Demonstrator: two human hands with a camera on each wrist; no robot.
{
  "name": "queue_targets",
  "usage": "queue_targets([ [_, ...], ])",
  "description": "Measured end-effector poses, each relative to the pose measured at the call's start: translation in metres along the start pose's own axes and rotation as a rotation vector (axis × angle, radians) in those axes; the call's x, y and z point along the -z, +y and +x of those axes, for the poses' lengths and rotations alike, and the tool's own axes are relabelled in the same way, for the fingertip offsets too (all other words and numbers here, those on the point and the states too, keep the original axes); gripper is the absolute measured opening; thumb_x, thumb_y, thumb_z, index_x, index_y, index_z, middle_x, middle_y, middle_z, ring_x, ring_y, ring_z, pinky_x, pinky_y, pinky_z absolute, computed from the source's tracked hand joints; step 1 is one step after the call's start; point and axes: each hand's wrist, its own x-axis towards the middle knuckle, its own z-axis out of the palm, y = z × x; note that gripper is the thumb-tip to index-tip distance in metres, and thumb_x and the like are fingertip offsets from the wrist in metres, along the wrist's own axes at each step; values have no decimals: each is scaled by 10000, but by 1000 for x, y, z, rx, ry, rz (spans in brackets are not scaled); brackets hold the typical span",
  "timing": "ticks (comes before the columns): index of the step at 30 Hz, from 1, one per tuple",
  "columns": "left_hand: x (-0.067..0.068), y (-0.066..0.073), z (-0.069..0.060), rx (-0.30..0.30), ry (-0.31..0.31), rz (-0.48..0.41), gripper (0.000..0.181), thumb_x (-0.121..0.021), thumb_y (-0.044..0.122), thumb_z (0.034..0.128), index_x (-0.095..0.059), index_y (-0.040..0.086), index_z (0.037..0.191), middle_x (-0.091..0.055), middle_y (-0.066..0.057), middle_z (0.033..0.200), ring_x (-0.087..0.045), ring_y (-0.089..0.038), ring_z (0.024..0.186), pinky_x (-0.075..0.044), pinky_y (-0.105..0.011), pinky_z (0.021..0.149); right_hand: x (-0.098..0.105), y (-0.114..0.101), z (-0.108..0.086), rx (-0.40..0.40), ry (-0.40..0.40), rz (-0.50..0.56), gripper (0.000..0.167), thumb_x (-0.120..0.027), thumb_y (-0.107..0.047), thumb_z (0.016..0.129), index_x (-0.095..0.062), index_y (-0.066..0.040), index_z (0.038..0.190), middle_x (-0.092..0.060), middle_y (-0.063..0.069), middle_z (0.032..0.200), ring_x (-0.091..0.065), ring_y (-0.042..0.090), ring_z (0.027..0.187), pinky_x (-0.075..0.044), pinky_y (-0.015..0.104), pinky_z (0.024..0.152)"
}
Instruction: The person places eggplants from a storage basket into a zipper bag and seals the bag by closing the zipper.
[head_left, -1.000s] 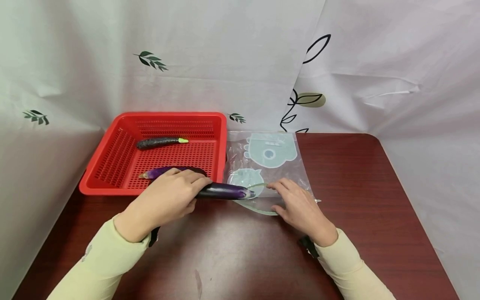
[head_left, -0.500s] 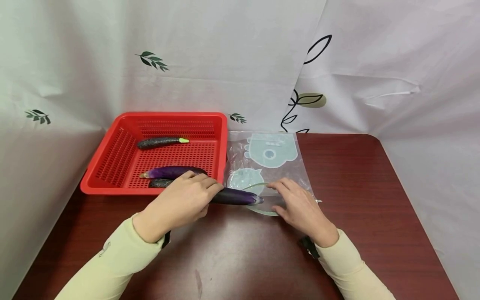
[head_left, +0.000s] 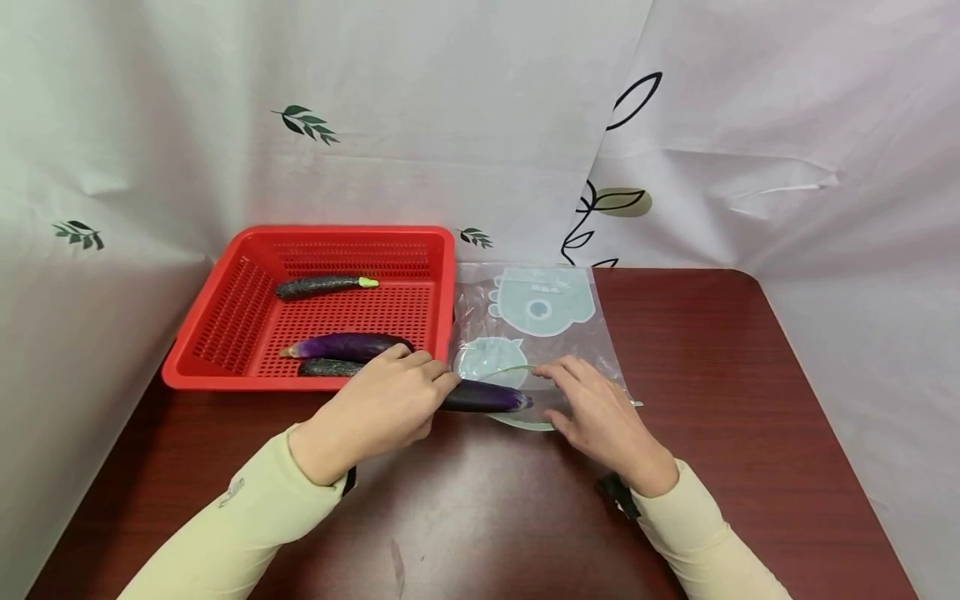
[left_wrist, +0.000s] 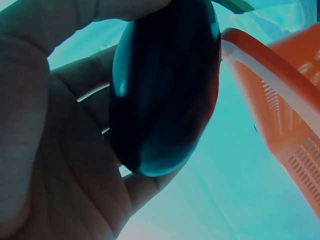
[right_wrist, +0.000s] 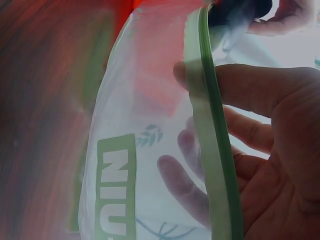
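My left hand (head_left: 386, 400) grips a glossy dark purple eggplant (head_left: 487, 397) around its middle, its pale-tipped end pointing right. In the left wrist view the eggplant's rounded end (left_wrist: 160, 100) shows between thumb and fingers. That pale tip lies at the mouth of a clear zip bag (head_left: 536, 358) with pale green cartoon prints, flat on the table. My right hand (head_left: 600, 417) is at the bag's mouth, thumb and fingers spread apart. In the right wrist view the right fingers (right_wrist: 185, 187) show through the film behind the green zip strip (right_wrist: 215, 125); the mouth stands parted.
Left of the bag stands a red plastic basket (head_left: 191, 333). It holds another purple eggplant (head_left: 348, 345) and two dark, rough-skinned vegetables, one (head_left: 318, 287) with a pale green end and one (head_left: 330, 367) partly hidden by my left hand. A white curtain (head_left: 420, 133) hangs behind the brown table (head_left: 697, 358).
My left hand has moved right and slightly down, away from the basket, bringing the eggplant's tip closer to my right hand at the bag's mouth. My right hand has stayed in place.
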Motion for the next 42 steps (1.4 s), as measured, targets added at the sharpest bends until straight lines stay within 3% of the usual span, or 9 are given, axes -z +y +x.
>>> queue_targets([
  [7,0,3,6,-10,25,11,175,-743,89,724,-665,69,880,-682,-29,840,-630,-210,761,-445,-347,668,0,-1,1,-1,-4,19,540,-846,-38,770,-640,-86,1266,-636,31,1161,-614,203,1042,-553,379,777],
  [17,-3,5,12,-12,40,16,139,-737,96,730,-661,72,845,-678,-37,809,-625,-219,752,-437,-343,640,0,-1,2,13,31,12,460,-573,120,831,-659,-84,1235,-643,19,1150,-614,202,1046,-533,360,733],
  [42,-11,14,28,-2,104,62,33,-694,86,778,-681,84,809,-664,-37,793,-588,-229,706,-429,-329,580,0,-2,1,32,82,38,525,-514,203,831,-650,-70,1257,-647,40,1168,-616,215,1074,-546,382,823],
])
